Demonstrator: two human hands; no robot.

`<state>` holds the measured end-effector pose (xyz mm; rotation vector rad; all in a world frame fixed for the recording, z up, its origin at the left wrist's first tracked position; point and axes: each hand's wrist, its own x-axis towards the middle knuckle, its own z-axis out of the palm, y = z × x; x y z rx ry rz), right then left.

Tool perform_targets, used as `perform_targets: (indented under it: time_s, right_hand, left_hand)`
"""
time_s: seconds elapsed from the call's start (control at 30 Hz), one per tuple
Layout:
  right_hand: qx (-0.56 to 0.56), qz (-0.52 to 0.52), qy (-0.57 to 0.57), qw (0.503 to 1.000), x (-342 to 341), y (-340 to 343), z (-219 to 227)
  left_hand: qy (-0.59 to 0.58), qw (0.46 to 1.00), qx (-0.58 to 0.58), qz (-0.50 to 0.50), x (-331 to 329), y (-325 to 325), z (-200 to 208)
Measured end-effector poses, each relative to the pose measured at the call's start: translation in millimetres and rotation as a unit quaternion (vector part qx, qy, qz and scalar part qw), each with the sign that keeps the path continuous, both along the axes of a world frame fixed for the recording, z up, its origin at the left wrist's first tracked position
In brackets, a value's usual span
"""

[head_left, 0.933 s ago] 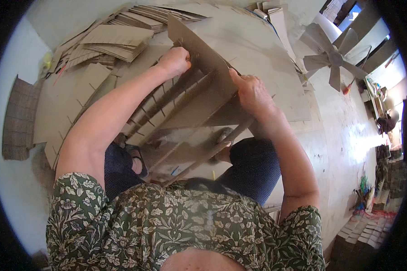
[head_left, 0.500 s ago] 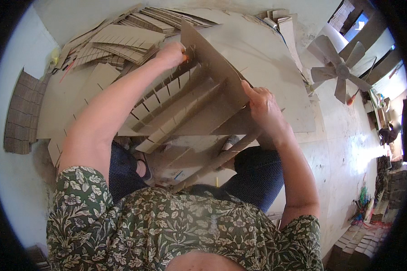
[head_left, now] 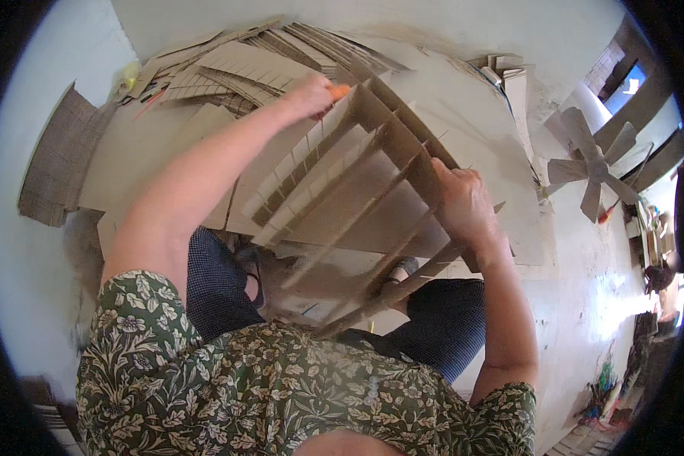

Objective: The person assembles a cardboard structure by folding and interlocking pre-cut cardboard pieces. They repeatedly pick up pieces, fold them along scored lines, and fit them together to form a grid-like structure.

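Note:
Between my hands is a cardboard divider point(head_left: 391, 142), made of several long slotted strips crossed by shorter pieces at its far right end. It is tilted, and its strips slant down toward my lap. My left hand point(head_left: 308, 96) is closed at the divider's far corner, and something orange point(head_left: 339, 92) shows at its fingertips. My right hand point(head_left: 465, 204) grips the right edge, with the thumb on the near face and the other fingers largely hidden. Along the left side, a paler slotted strip point(head_left: 304, 163) shows a row of narrow cuts.
A pale tabletop point(head_left: 490, 152) lies under the divider. Slotted cardboard sheets point(head_left: 235, 62) are piled at the far left, and more cardboard pieces point(head_left: 515, 99) stand at the far right. A stack of brown cardboard point(head_left: 61, 163) is at the left wall. A fan point(head_left: 594, 163) stands at right.
The divider has turned and tilted, so its crossing pieces and compartments show more openly. Both hands have moved slightly right in the picture with it, and the whole view has shifted a little.

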<state>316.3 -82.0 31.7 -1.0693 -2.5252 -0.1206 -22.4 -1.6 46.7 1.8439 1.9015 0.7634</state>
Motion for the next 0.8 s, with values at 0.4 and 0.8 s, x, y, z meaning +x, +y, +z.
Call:
perform_targets:
  time_s: [0.4, 0.8]
  right_hand:
    - [0.053, -0.058, -0.034, 0.996, 16.4, 35.3, -27.4]
    - [0.002, -0.037, 0.065, 0.997, 23.6, 32.9, -11.6]
  left_hand:
    - [0.392, 0.911, 0.112, 0.069, -75.5, -8.1, -52.3]
    - [0.202, 0.974, 0.075, 0.071, -93.4, -14.1, -46.1]
